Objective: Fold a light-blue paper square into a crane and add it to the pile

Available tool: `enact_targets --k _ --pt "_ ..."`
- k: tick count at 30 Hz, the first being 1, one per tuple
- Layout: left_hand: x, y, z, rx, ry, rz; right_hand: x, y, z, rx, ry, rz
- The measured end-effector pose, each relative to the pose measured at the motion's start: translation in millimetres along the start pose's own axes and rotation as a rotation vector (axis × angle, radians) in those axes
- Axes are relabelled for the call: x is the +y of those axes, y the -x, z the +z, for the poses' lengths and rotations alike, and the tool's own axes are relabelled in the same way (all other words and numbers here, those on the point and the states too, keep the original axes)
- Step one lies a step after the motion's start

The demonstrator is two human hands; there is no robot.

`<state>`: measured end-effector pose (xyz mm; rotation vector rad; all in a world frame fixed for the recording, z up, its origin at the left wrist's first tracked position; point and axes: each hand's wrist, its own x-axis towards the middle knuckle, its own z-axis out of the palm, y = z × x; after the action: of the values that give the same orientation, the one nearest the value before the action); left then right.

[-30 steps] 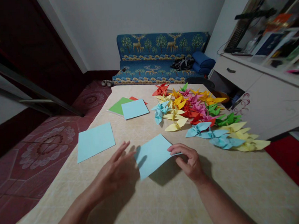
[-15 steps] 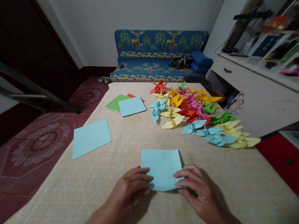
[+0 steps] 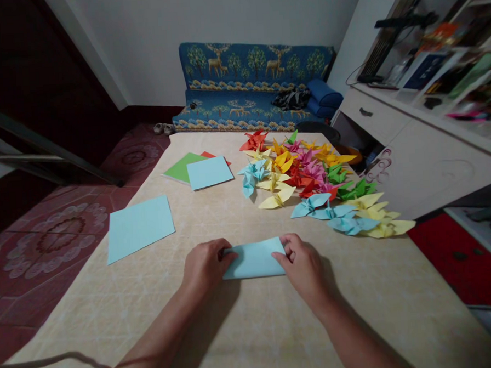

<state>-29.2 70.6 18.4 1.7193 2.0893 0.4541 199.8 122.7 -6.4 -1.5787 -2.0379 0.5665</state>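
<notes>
A light blue sheet of origami paper (image 3: 254, 260), folded over into a wide rectangle, lies in front of me with its crease edge nearest me. My left hand (image 3: 206, 263) pinches its left end, thumb on top. At the right end, my right hand (image 3: 301, 260) grips the paper's far corner between thumb and curled fingers. Parts of both hands' fingers are hidden behind the paper. Left of my hands lies a flat light blue sheet (image 3: 139, 228), touched by neither hand.
Many folded paper cranes (image 3: 306, 170) in several colours crowd the table's right rear. A smaller blue sheet (image 3: 210, 172) overlaps a green one (image 3: 182, 166) and a red one at the back left. A patterned sofa (image 3: 240, 85) stands beyond; a white cabinet (image 3: 425, 158) is on the right.
The blue paper, an open square before, is now doubled over, its near edge brought up to the far edge. Both hands have moved forward and hold its ends. The view has shifted slightly.
</notes>
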Motion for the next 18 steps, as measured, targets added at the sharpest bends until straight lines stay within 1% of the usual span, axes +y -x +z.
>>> enact_targets --k 2,4,6,9,11,15,18 --pt "-3 4 5.1 0.034 0.015 -0.008 -2 7 3 0.053 0.042 0.045" --pt "-8 7 9.5 0.06 0.034 -0.017 -1 13 5 0.074 0.061 0.052" --pt "-12 9 12.1 0.062 0.071 -0.015 2 18 6 0.08 0.091 0.001" --pt "-17 8 14.1 0.048 0.175 -0.011 7 21 5 0.1 0.142 -0.135" --pt "-19 8 15.5 0.05 0.243 -0.033 8 24 3 0.115 0.144 -0.205" --pt "-21 10 18.8 0.097 0.28 -0.07 8 27 0 0.103 0.091 -0.246" --pt "-21 11 20.3 0.122 0.298 -0.075 7 27 1 0.133 0.051 -0.265"
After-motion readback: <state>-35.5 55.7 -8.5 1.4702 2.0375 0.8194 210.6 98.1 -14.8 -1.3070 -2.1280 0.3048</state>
